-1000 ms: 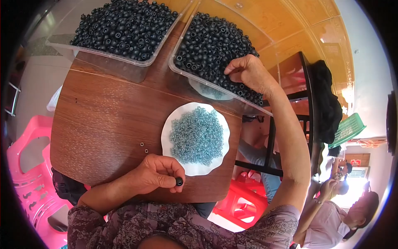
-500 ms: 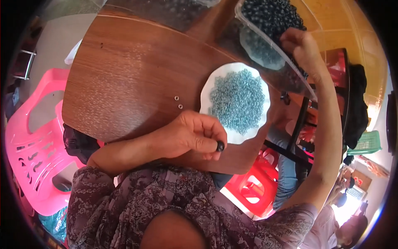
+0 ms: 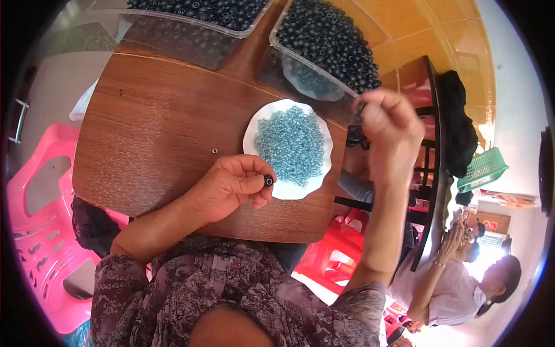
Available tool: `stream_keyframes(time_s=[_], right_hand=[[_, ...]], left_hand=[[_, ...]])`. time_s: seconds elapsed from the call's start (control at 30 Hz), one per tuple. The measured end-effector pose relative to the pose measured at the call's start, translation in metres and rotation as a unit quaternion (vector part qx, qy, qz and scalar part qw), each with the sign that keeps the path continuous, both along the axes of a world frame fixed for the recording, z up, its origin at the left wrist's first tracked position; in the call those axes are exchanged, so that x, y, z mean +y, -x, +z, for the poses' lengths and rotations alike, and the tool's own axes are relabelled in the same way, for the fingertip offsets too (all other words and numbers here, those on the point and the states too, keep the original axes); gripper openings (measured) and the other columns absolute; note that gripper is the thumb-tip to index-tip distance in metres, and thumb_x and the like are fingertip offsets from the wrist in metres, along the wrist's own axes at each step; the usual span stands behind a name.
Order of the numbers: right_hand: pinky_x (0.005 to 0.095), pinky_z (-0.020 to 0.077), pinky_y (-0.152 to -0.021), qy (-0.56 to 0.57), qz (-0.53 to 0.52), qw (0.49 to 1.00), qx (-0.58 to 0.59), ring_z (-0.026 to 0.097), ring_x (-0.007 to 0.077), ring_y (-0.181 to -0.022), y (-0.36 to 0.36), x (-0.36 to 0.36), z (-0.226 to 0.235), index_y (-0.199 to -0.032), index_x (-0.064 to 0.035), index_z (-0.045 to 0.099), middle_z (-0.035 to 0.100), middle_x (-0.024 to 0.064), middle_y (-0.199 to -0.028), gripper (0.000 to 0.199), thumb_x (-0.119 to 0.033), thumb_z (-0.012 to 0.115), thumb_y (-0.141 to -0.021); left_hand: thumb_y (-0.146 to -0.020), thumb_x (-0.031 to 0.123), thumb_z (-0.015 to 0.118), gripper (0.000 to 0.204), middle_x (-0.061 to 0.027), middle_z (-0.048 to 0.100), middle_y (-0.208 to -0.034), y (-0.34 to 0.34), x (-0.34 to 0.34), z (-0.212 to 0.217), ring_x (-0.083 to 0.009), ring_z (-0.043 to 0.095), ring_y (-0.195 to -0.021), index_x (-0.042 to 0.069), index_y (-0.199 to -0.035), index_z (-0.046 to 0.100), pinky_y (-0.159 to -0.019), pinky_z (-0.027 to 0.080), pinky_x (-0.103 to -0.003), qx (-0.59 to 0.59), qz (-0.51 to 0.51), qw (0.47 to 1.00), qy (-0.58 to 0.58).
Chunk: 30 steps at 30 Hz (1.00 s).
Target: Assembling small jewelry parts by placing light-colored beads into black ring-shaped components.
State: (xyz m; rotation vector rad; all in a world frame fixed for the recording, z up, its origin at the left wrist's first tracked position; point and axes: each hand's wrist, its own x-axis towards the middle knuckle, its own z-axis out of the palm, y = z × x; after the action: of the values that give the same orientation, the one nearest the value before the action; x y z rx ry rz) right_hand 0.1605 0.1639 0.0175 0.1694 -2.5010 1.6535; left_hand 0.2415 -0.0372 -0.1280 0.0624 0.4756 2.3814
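My left hand (image 3: 231, 188) is closed over the table, thumb and fingers pinching a small round black bead (image 3: 269, 181) with a pale ring showing at its hole. My right hand (image 3: 393, 124) is raised beside the near corner of the right clear bin (image 3: 324, 66), its fingers bent round a small dark bead (image 3: 362, 107), partly hidden. Close by my left hand, a white scalloped plate (image 3: 250, 139) bears a heap of tiny pale blue beads (image 3: 289, 144). One small pale ring (image 3: 214, 151) lies on the wooden table (image 3: 150, 127).
Black beads (image 3: 329, 40) fill the right bin, and a second clear bin (image 3: 179, 43) of them stands at the far left. A pink chair (image 3: 49, 231) is at the left, a red stool (image 3: 332, 254) beneath the table's right side. Another person (image 3: 451, 289) sits at right.
My right hand has come out of the right bin toward me with a dark bead. My left hand keeps its black bead. The view has shifted, and one of two pale rings no longer shows.
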Motion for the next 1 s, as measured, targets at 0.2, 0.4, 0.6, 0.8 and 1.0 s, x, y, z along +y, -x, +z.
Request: stream_keyframes(time_s=[0.2,0.4,0.6,0.8,1.0], right_hand=[[0.0224,0.0475,-0.068,0.270,0.069,0.955,-0.102,0.059,0.0111,-0.072,-0.073,-0.011,-0.049,-0.094,0.0039,0.061,0.067,0.0122,-0.085,0.012,0.003,0.060,-0.082],[0.0230,0.0483,-0.066,0.345,0.106,0.926,-0.113,0.062,0.0143,-0.075,-0.093,-0.021,-0.069,-0.095,0.0040,0.060,0.066,0.0123,-0.088,0.017,-0.002,0.065,-0.080],[0.0240,0.0472,-0.073,0.317,0.112,0.940,-0.066,0.060,0.0148,-0.081,-0.113,-0.023,-0.082,-0.098,0.0052,0.061,0.064,0.0092,-0.091,0.019,0.003,0.065,-0.079],[0.0259,0.0450,-0.069,0.326,0.029,0.938,-0.119,0.056,0.0164,-0.076,-0.132,-0.034,-0.075,-0.092,0.0055,0.062,0.062,0.0118,-0.088,0.020,-0.004,0.070,-0.076],[0.0224,0.0464,-0.074,0.268,0.063,0.961,-0.008,0.057,0.0121,-0.080,-0.139,-0.029,-0.079,-0.091,0.0048,0.061,0.062,0.0082,-0.089,0.013,0.008,0.064,-0.078]], left_hand=[[-0.087,0.012,0.059,0.019,-0.0095,0.062,-0.082,-0.003,0.002,0.008,-0.0163,0.059,-0.069,-0.002,-0.101,0.057,-0.063,0.047,-0.028,-0.011,-0.009,1.000,-0.001],[-0.087,0.012,0.059,0.020,-0.0098,0.062,-0.082,-0.015,0.002,0.016,-0.0161,0.059,-0.069,-0.002,-0.101,0.057,-0.063,0.047,-0.028,-0.007,0.016,1.000,-0.010],[-0.088,0.011,0.059,0.020,-0.0108,0.063,-0.083,-0.025,0.001,0.018,-0.0160,0.059,-0.068,-0.003,-0.103,0.057,-0.063,0.047,-0.028,-0.012,0.018,1.000,-0.016],[-0.088,0.011,0.059,0.021,-0.0112,0.063,-0.083,-0.035,0.003,0.016,-0.0157,0.059,-0.068,-0.003,-0.104,0.056,-0.063,0.047,-0.027,-0.026,0.023,0.999,-0.010],[-0.088,0.011,0.059,0.021,-0.0110,0.062,-0.082,-0.043,0.009,0.021,-0.0146,0.058,-0.068,-0.003,-0.103,0.057,-0.063,0.047,-0.026,-0.053,0.013,0.998,0.019]])
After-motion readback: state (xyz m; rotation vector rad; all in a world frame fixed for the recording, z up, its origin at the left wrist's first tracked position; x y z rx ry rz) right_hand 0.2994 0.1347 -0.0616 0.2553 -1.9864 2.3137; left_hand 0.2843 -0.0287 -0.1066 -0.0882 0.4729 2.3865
